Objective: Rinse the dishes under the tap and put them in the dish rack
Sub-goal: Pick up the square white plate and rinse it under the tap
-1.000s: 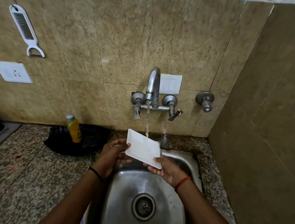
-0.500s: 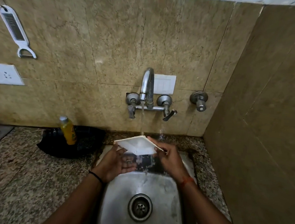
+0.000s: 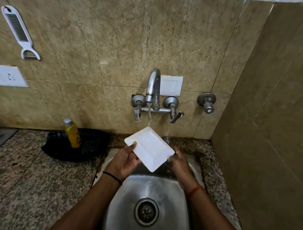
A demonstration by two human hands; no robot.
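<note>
A white square plate [image 3: 149, 147] is tilted toward me over the steel sink [image 3: 172, 199], its far corner under the running stream from the tap [image 3: 154, 85]. My left hand [image 3: 124, 160] grips the plate's left edge, thumb on top. Holding the plate's right edge is my right hand [image 3: 178, 163], its fingers mostly hidden behind the plate. Water falls onto the plate's upper corner. No dish rack is in view.
A yellow bottle [image 3: 73, 133] stands on a black tray [image 3: 87, 146] on the granite counter [image 3: 22, 177] left of the sink. A peeler [image 3: 19, 31] and a socket [image 3: 6, 75] are on the tiled wall. A side wall [image 3: 272, 143] closes the right.
The plate went from lying nearly flat under the stream to tilted up with its face toward me; both hands kept hold and shifted along its edges.
</note>
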